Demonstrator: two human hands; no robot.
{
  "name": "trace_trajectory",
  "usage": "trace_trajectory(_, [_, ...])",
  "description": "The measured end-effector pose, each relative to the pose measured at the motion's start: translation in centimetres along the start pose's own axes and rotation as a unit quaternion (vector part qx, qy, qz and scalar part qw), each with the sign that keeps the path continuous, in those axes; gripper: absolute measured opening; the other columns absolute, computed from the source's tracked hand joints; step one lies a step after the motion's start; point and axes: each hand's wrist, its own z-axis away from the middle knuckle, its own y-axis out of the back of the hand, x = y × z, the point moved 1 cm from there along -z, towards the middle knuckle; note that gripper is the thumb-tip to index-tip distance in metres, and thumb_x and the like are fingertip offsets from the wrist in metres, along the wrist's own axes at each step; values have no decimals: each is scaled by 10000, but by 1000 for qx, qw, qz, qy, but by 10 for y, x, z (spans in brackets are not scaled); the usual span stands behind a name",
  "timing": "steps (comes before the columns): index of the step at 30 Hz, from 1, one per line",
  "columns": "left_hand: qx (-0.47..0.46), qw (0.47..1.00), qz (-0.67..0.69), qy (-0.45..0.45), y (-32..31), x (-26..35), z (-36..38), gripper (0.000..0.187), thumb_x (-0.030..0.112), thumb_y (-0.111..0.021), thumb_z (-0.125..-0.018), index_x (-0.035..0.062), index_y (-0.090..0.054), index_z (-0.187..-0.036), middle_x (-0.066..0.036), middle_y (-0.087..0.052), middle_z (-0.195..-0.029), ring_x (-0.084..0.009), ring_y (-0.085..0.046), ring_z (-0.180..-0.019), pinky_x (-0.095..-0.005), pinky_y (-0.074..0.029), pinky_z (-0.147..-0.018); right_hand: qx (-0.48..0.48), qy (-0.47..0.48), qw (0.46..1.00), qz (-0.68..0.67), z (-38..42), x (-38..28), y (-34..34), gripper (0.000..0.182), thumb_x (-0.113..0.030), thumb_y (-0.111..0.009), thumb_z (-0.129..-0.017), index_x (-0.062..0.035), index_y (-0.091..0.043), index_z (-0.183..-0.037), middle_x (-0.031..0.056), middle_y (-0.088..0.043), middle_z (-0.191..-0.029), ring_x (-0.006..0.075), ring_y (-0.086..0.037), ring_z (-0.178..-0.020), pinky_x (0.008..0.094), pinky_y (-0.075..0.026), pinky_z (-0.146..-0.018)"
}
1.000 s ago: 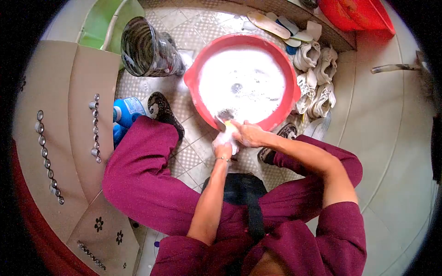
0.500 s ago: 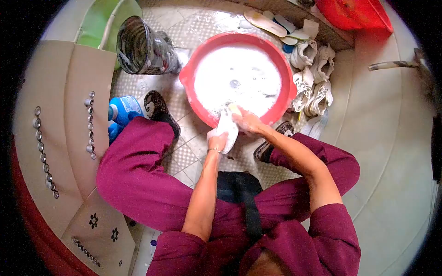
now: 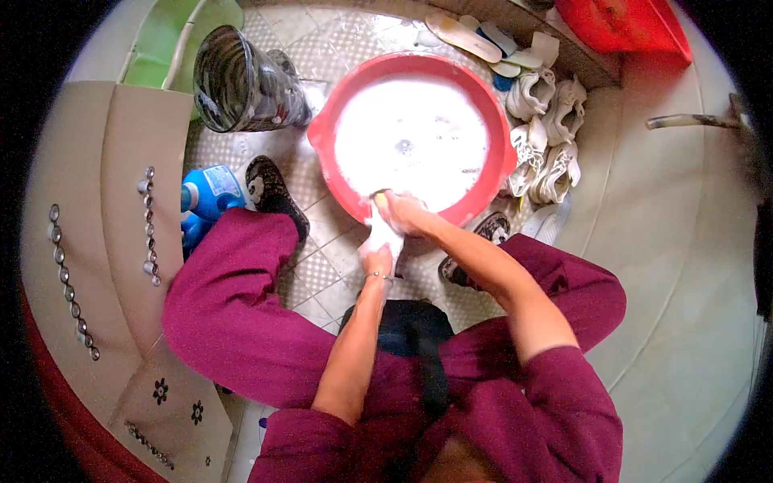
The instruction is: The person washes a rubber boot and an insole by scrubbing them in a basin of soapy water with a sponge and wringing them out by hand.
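My left hand [image 3: 380,256] is closed round a white, suds-covered item [image 3: 386,235], perhaps a shoe, at the near rim of a red basin [image 3: 501,137]. Against the far end of that item, my right hand [image 3: 405,212] grips a small yellowish thing [image 3: 381,198], too small to identify surely. White foam [image 3: 411,121] fills much of the basin beyond both hands.
Several white shoes [image 3: 557,173] and insoles [image 3: 463,39] lie right of the basin. A dark patterned bin [image 3: 278,92] and blue bottles [image 3: 213,191] are on the left. A red container [image 3: 624,28] is at the top right, a green one [image 3: 157,48] top left.
My right hand has moved left and slightly towards me with the yellowish thing. The white item and my left hand have shifted slightly. The whole view has drifted a little.
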Motion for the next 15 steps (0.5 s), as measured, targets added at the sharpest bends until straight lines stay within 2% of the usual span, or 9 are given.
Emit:
trace_trajectory(2, [16,926,-326,-190,16,-20,-24,240,56,-529,-731,-22,-574,-953,-94,-599,-821,-181,-571,-792,-280,-450,-660,-40,21,998,-54,-22,10,-4,448,-345,-373,-841,13,-376,-1109,251,-538,-865,359,-521,-862,462,-411,-748])
trace_trajectory(3, [10,920,-316,-230,18,-24,-26,295,172,-524,-726,86,-568,-1005,-162,-590,-788,-246,-573,-744,-352,-436,-680,-37,22,998,-51,-18,14,4,448,-345,-373,-841,13,-376,-1109,251,-538,-865,359,-521,-862,462,-411,-748])
trace_trajectory(5, [-1,954,-245,-170,13,-17,-14,283,114,-524,-726,44,-567,-997,-120,-592,-797,-220,-572,-760,-315,-440,-683,-117,42,989,-84,11,26,16,491,-373,-372,-839,26,-389,-1125,282,-523,-929,343,-538,-865,442,-418,-758])
trace_trajectory(6, [-5,968,-219,-120,12,-16,-9,280,80,-525,-721,23,-561,-993,-102,-592,-807,-208,-571,-765,-304,-442,-689,-61,66,993,-81,37,22,20,520,-383,-379,-838,9,-360,-1180,314,-491,-977,371,-531,-877,425,-408,-794])
trace_trajectory(8, [-2,978,-200,-60,18,-28,-1,278,47,-526,-716,3,-555,-990,-84,-593,-816,-195,-570,-770,-293,-444,-696,-94,79,991,-47,83,-1,54,532,-380,-383,-835,-24,-322,-1227,294,-455,-1060,404,-505,-904,427,-377,-842])
trace_trajectory(10, [-3,953,-249,-175,9,-31,0,276,48,-517,-720,-6,-540,-989,-93,-592,-824,-196,-565,-779,-299,-445,-689,-77,65,994,-51,69,0,41,514,-379,-382,-835,-32,-341,-1212,278,-440,-1092,411,-486,-931,436,-363,-852])
trace_trajectory(12, [-3,961,-244,-132,3,-30,10,257,52,-516,-718,-23,-547,-962,-102,-596,-834,-193,-559,-803,-297,-441,-700,-67,46,995,-52,44,8,14,496,-378,-381,-834,-41,-360,-1198,261,-424,-1124,419,-467,-959,444,-349,-862])
trace_trajectory(14, [66,943,-320,-53,1,-30,10,260,71,-528,-715,-40,-552,-950,-110,-599,-858,-191,-556,-818,-293,-436,-710,-35,37,996,68,-17,25,-19,470,-384,-357,-839,-47,-386,-1167,235,-409,-1158,420,-475,-945,451,-368,-829])
trace_trajectory(15, [25,973,-215,-85,2,-29,5,283,88,-563,-698,-44,-561,-948,-101,-604,-861,-182,-563,-787,-283,-439,-695,-54,28,993,99,-38,35,-28,457,-392,-331,-847,-55,-393,-1149,241,-459,-1095,393,-489,-942,449,-371,-817])
